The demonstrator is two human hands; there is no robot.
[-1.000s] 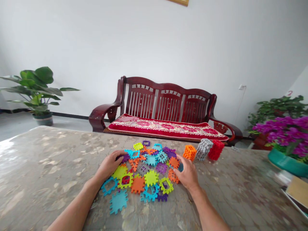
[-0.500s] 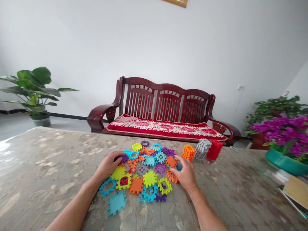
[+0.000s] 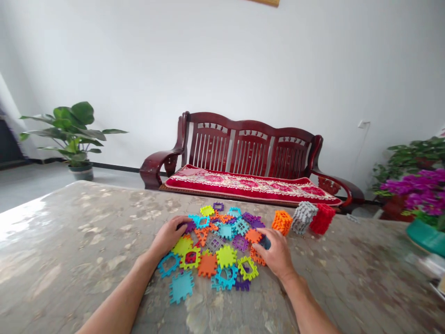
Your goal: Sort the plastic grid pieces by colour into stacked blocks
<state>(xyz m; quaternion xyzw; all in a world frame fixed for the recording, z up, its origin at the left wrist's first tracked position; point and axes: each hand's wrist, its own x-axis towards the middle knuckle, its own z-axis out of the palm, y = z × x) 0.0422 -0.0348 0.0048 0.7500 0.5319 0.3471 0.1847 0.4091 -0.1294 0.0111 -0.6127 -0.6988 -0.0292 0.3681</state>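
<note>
Interlocking toy tiles with notched edges lie in a loose heap on the table, among them a lime tile (image 3: 226,256), an orange tile (image 3: 207,264) and a light blue tile (image 3: 181,286). My left hand (image 3: 170,237) rests at the heap's left side, fingers curved and apart, the tips by a purple tile (image 3: 189,226). On the opposite side, my right hand (image 3: 278,253) has thumb and fingers spread around the edge of a small orange tile (image 3: 253,235) and a dark blue-grey piece (image 3: 265,242). Neither hand lifts anything; whether the fingertips press on the tiles is unclear.
Stacked tiles stand to the right: an orange stack (image 3: 282,222), a grey stack (image 3: 304,218) and a red stack (image 3: 322,219). A teal flower pot (image 3: 426,237) stands at the table's right edge. Behind the table is a wooden bench (image 3: 248,146).
The whole scene has shifted right in view as my head turned slightly left. Both hands keep about the same place beside the tiles.
</note>
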